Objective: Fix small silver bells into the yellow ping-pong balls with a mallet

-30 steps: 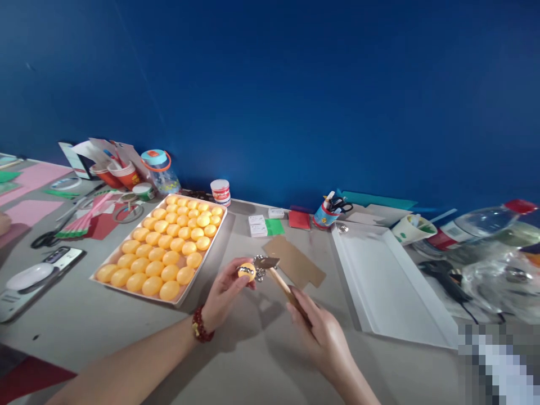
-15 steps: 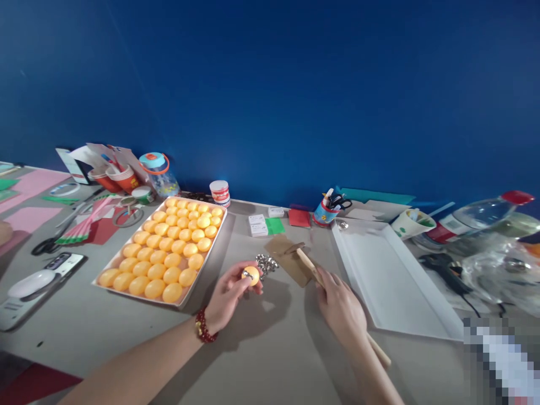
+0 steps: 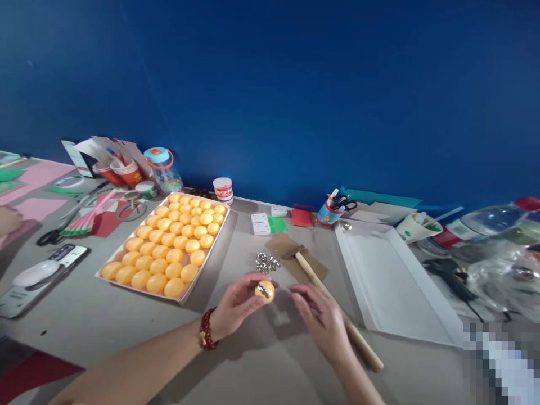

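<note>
My left hand (image 3: 238, 306) clamps one silver-studded orange plastic ball (image 3: 265, 291), right hand (image 3: 320, 320) open by the wooden-handled hammer (image 3: 310, 273); mid-left cream tray (image 3: 206, 256) of plain balls (image 3: 175, 244) untouched.

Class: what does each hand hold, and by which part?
The left hand grips the orange ball round its sides with fingertips; the right hand, open beside it, holds nothing.
</note>
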Demonstrator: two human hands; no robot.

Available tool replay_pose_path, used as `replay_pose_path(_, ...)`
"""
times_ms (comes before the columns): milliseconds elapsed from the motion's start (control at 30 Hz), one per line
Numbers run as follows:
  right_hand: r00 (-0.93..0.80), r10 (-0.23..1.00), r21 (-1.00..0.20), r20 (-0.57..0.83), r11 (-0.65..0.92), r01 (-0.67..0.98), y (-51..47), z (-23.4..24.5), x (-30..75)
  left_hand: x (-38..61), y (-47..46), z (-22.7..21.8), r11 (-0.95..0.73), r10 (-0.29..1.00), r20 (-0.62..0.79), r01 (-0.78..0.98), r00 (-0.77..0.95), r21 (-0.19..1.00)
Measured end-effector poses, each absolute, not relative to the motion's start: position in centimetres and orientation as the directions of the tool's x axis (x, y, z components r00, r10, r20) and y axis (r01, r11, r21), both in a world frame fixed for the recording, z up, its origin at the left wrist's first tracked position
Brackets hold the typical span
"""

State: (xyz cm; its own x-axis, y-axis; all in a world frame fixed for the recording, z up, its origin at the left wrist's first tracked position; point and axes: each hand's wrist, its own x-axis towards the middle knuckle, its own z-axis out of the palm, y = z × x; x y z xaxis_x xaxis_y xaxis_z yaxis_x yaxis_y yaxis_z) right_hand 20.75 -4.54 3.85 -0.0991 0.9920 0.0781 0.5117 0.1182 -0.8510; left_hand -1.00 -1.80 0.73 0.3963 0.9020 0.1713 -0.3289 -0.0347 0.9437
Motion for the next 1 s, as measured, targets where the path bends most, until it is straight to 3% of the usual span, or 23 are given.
replay_pose_path(133, -0.278, 0.956, -0.991, -0.089, -0.056, 0.125, -5.7, 3.4, 18.2, -0.8, -2.2, 0.4, -0.262, 0.861, 0.319, -0.194, 0.397, 0.946)
replay_pose_path(267, -0.308, 0.934, -0.981, -0.179, -0.193, -0.013, -5.9, 2.9, 17.5, -0.6, -2.6, 0.7, -0.34, 0.818, 0.364, -0.136, 0.445, 0.93)
replay_pose_path(467, -0.305, 0.937, -0.984, -0.171, -0.179, 0.0, -6.1, 2.9, 17.8, -0.7, -2.8, 1.5, -0.357, 0.789, 0.372, -0.128, 0.489, 0.925)
replay_pose_path(600, -0.254, 0.959, -0.991, -0.127, -0.112, 0.075, -6.1, 3.0, 17.8, -0.6, -2.8, 1.6, -0.298, 0.771, 0.362, -0.207, 0.524, 0.932)
replay_pose_path(867, -0.196, 0.979, -0.974, -0.063, -0.017, 0.227, -6.0, 2.5, 17.9, -0.5, -2.5, 1.8, -0.225, 0.802, 0.285, -0.176, 0.525, 0.958)
replay_pose_path(1000, -0.204, 0.978, -0.981, -0.047, -0.007, 0.192, -5.9, 2.4, 17.7, -0.6, -2.6, 1.5, -0.237, 0.798, 0.29, -0.169, 0.529, 0.957)
